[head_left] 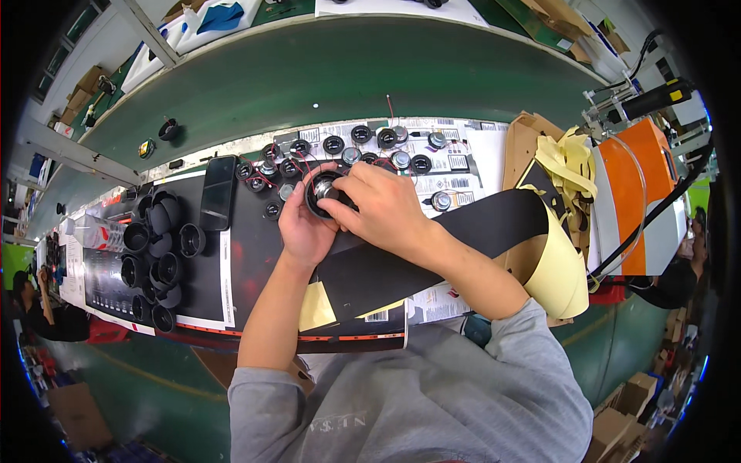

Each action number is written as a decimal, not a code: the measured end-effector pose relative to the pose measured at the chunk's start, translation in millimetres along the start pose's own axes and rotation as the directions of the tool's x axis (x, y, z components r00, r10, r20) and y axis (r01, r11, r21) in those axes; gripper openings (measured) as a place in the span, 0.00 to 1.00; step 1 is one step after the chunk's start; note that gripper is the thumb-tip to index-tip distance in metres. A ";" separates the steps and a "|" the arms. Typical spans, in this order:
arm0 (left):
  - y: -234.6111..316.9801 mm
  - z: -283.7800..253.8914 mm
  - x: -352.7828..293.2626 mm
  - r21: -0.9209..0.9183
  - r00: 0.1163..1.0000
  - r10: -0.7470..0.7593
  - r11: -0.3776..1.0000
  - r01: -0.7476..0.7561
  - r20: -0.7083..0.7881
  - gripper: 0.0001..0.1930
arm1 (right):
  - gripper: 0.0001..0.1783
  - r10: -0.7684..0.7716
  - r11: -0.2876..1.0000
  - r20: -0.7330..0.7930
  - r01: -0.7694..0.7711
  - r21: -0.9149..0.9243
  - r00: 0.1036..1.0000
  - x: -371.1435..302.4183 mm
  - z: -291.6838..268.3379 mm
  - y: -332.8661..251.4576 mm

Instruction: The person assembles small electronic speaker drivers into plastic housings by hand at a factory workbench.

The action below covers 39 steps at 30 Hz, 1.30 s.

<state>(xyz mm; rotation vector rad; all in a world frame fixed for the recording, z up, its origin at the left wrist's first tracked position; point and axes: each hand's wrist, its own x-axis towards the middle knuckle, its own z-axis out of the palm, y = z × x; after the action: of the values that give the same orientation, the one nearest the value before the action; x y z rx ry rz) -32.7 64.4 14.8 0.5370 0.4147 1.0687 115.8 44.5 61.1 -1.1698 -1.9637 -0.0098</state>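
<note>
Near the middle of the bench, my left hand (302, 231) cups a black round plastic housing (312, 202), its open side facing up. Inside the housing sits a small speaker (323, 186) with a silver back. The thumb and fingers of my right hand (386, 207) reach over the housing's rim and close on the speaker, partly covering it. Just beyond my hands lie several loose small speakers (333, 145), black-faced or silver-backed, some with red wires. Under my right forearm runs a wide black strip (463, 231) with yellow backing paper (570, 270).
At the left, several empty black housings (191, 241) are heaped beside a clear plastic bottle (100, 233) and a dark phone (219, 193). A cardboard box (519, 150) holds peeled yellow strips. Right of it stands an orange and grey machine (627, 181). A green conveyor belt (370, 81) crosses behind.
</note>
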 end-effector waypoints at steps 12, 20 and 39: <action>-3.8 -2.7 1.1 0.075 0.996 0.074 0.994 -0.078 0.052 0.23 | 0.10 0.028 1.000 0.029 -0.028 -0.012 0.999 -4.1 7.5 4.2; -5.0 0.3 -0.9 0.304 0.988 0.133 0.941 -0.150 0.077 0.24 | 0.05 0.108 0.992 0.022 -0.109 0.056 0.994 -0.1 4.1 6.7; 9.2 -4.4 8.9 0.337 0.940 0.334 0.894 -0.294 -0.066 0.14 | 0.05 -0.394 0.884 0.733 0.011 0.467 0.553 -9.3 -25.3 -51.3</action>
<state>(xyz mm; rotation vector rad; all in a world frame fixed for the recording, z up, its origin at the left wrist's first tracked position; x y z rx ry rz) -37.9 76.9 16.2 0.8550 0.6332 1.3608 96.7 -1.3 91.2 -0.6548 -2.7126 0.9618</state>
